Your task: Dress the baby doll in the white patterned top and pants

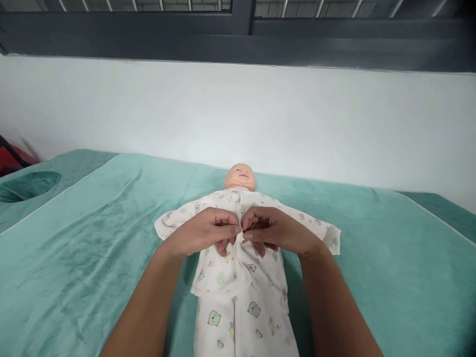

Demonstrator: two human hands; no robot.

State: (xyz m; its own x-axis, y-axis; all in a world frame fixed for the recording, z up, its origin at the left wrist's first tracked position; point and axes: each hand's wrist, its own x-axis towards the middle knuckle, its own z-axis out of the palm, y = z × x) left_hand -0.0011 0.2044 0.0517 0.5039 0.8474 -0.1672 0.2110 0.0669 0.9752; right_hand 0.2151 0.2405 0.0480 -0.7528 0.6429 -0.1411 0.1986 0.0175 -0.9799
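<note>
A baby doll (240, 176) lies on its back on a teal blanket (92, 258), head away from me. It wears a white printed shirt (238, 270) and matching trousers (241, 325). My left hand (203, 230) and my right hand (277, 230) meet over the doll's chest. Both pinch the front edges of the shirt together at its middle seam, fingers curled and closed on the cloth. The fastening under my fingertips is hidden.
The teal blanket covers a wide padded surface running to a white wall (238, 114) behind. A darker teal hollow (26, 184) sits at the far left, with something red and black (11, 158) beyond it. Dark window frames (238, 34) run along the top.
</note>
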